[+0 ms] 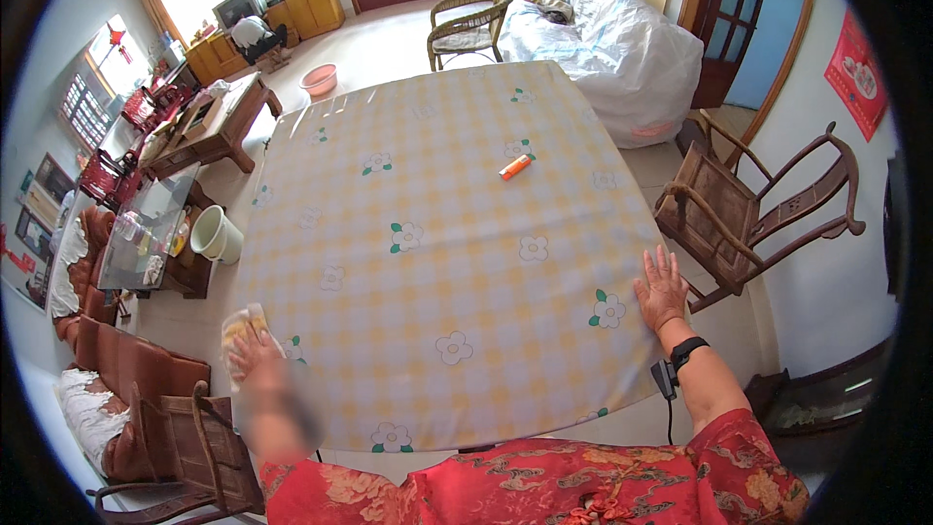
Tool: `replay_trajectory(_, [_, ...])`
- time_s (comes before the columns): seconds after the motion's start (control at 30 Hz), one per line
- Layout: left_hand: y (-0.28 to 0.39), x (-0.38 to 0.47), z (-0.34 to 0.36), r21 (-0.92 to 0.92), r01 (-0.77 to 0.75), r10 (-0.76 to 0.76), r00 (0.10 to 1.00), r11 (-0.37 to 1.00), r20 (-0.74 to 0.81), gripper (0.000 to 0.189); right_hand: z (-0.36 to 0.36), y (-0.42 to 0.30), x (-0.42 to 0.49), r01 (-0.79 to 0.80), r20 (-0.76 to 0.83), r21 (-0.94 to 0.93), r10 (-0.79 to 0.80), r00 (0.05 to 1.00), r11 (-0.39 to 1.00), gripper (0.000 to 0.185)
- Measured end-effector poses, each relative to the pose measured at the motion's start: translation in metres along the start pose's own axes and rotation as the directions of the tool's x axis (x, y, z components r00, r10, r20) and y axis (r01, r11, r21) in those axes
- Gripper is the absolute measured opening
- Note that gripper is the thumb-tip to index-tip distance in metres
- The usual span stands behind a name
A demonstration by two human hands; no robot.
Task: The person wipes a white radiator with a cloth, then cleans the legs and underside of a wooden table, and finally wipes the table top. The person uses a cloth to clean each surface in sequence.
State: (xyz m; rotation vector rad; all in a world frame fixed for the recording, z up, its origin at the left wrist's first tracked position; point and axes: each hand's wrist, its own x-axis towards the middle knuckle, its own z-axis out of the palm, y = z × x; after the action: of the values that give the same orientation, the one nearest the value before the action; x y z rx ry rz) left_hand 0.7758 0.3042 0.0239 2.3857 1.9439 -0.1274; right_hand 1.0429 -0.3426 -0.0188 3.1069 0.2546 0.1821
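A table under a yellow-and-white checked cloth with flower prints [481, 292] fills the middle of the view. At its near left edge my left hand [255, 354] presses on a folded yellow-and-white cloth [235, 324], fingers spread over it. My right hand [662, 288] lies palm down at the table's right edge, fingers apart, holding nothing; a black band is on that wrist. Farther up the tabletop, right of centre, lies an orange-and-white object [516, 167], perhaps a small box or lighter. Part of my left forearm is blurred.
A wooden armchair [718, 189] stands by the right edge, another [193, 437] at the lower left. Left of the table are a pale bucket [216, 235] and a glass-topped table [146, 233]. Beyond are a pink basin [318, 80], a wicker chair [466, 36], a plastic-covered sofa [605, 58] and a bent-over person [255, 36].
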Motion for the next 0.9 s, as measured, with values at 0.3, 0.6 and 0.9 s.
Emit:
replay_trajectory(0.3, [0.008,-0.03,-0.003,0.033,0.152,-0.155,0.965,0.988,0.213,0.062,0.006,-0.002,0.001,-0.059,-0.088,0.097,0.068,0.994,0.994,0.073])
replay_trajectory(0.6, [0.182,-0.04,0.035,0.005,-0.233,0.232,0.971,0.972,0.058,0.067,0.001,-0.006,0.001,-0.047,-0.046,0.102,0.052,0.998,0.994,0.072])
replay_trajectory(0.9, [0.321,-0.171,0.025,0.033,-0.773,0.77,0.635,0.634,0.069,0.064,0.0,-0.003,0.0,-0.022,-0.056,0.1,0.027,0.998,0.995,0.072])
